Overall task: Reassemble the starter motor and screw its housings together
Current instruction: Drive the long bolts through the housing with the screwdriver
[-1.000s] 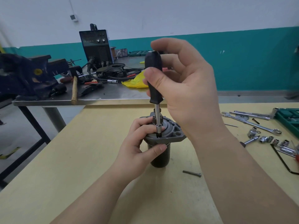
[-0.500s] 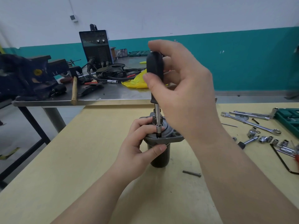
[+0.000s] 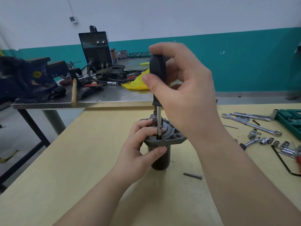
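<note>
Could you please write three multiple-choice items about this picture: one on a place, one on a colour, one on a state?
1. Where does the loose bolt lie?
A. on the yellow table, right of the motor
B. on the steel bench
C. in the green case

2. What colour is the screwdriver handle?
A. red
B. black
C. yellow

3. How does the starter motor stand?
A. on its side
B. clamped in the vise
C. upright, held by the left hand

Answers: 1 A, it rests on the table; 2 B, dark handle in the right hand; 3 C, the fingers wrap its flange.
</note>
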